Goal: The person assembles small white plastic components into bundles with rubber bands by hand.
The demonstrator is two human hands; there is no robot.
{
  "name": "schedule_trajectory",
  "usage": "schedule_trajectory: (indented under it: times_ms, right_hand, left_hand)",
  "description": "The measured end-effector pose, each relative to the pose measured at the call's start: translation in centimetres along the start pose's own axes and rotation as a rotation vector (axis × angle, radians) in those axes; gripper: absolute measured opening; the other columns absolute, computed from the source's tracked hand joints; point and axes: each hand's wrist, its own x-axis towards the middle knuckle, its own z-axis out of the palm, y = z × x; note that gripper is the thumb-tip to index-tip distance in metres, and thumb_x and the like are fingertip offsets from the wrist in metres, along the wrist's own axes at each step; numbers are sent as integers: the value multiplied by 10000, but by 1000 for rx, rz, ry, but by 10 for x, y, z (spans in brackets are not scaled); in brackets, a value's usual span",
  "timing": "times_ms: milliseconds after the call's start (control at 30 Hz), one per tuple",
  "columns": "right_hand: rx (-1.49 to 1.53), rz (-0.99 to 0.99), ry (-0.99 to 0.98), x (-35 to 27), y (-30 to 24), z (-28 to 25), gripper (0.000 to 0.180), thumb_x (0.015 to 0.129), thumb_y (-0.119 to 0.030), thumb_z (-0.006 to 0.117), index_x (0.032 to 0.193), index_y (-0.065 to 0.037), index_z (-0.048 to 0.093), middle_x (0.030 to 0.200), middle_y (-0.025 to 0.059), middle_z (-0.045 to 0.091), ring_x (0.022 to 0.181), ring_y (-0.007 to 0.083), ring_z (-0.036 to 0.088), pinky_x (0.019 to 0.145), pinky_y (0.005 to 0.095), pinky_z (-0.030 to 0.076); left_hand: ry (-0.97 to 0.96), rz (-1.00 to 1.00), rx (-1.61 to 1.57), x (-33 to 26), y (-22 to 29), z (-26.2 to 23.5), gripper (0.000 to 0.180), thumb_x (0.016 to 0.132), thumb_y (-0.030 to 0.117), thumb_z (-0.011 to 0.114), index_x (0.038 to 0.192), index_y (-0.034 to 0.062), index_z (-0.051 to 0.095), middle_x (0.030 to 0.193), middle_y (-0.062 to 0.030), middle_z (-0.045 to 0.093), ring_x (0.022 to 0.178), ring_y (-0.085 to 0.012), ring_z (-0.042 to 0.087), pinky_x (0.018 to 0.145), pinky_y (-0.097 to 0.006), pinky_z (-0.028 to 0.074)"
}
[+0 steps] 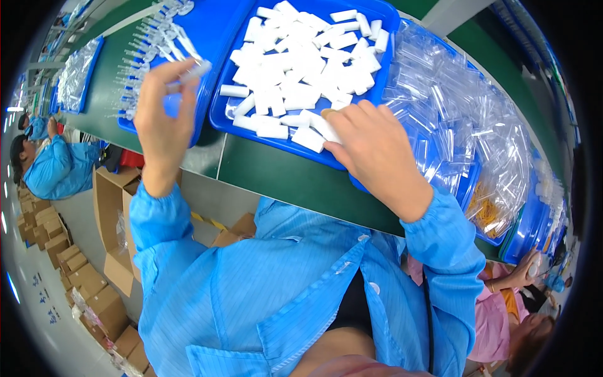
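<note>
My left hand [164, 116] is raised over the edge of the left blue tray [217, 25]. Its thumb and forefinger pinch a translucent plastic tube [197, 71], slightly blurred. Beyond it in that tray lie several clear plastic pieces with thin tips [147, 44], in a row. My right hand [380, 151] is at the near right corner of the middle blue tray [220, 119]. Between its thumb and fingers is a white cylinder [323, 127], partly covered by the fingers. A heap of similar white cylinders [295, 63] fills this tray.
Clear plastic tubes in bags [452, 107] are piled at the right, with yellow-orange pieces [483, 210] near them. The green table's edge [301, 195] runs in front of me. An open cardboard box [113, 213] stands at lower left. Other people sit at both sides.
</note>
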Motion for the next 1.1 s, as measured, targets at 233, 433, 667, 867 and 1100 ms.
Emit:
schedule_trajectory:
  times_ms: [233,433,667,867,1100]
  right_hand:
    - [58,-7,-9,7,9,23,98,691,-175,656,742,-92,663,807,108,644,852,276,634,749,404,493]
    - [276,98,407,-2,-9,-26,191,764,-127,690,907,-44,592,811,88,613,837,279,626,682,406,482]
    - [342,150,586,-45,-7,-42,241,793,-90,669,1003,-62,555,841,76,553,782,259,604,566,367,502]
    - [338,165,564,-58,12,-46,260,791,-103,679,1026,-72,573,928,86,542,790,259,613,577,373,518]
    - [487,263,643,-72,23,-47,278,825,-124,698,1065,-50,580,952,111,544,814,316,623,630,414,518]
  left_hand:
    - [-83,30,-130,-44,35,59,291,849,-105,667,1119,0,650,1159,-168,640,1071,-299,623,915,-358,519]
    - [-39,-108,-355,-52,64,78,312,939,-1,645,1239,-6,563,1200,-135,597,1057,-226,602,842,-315,512]
    - [-142,-9,-428,-42,123,104,321,945,-23,607,1261,18,560,1177,-95,613,1028,-188,610,885,-301,504]
    - [-192,-81,-388,-30,149,118,295,954,13,617,1243,27,564,1201,-94,623,1042,-189,616,895,-311,510]
    - [-185,-29,-495,-26,166,129,298,920,-24,624,1213,10,580,1168,-92,613,1048,-189,601,860,-291,505]
